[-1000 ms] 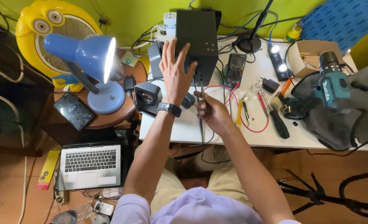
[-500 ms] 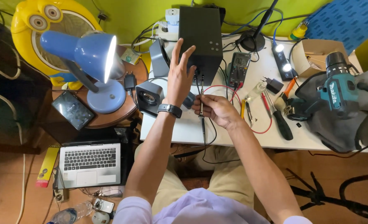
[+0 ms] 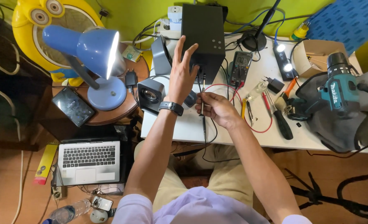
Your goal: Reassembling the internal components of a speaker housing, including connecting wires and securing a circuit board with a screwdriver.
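A black box-shaped device (image 3: 204, 33) stands on the white table (image 3: 250, 137). My left hand (image 3: 180, 74), with a dark watch on the wrist, lies flat against the device's front left side, fingers spread. My right hand (image 3: 217, 108) pinches a thin black probe (image 3: 202, 103) held upright, its tip pointing at the lower front edge of the device. A black lead trails from the probe down over the table's near edge. A red wire (image 3: 233, 89) loops on the table beside my right hand. A dark multimeter (image 3: 241, 68) lies just right of the device.
A small black speaker (image 3: 151, 95) and a grey one (image 3: 161, 60) sit left of the device. A lit blue desk lamp (image 3: 95, 56) and a phone (image 3: 73, 106) rest on a round wooden stand. Screwdrivers (image 3: 281, 120), a teal cordless drill (image 3: 337, 89) and a cardboard box (image 3: 316, 54) lie right. A laptop (image 3: 88, 161) sits on the floor.
My left hand has slid up onto the device's front. My right hand has raised the probe nearer the device's lower edge.
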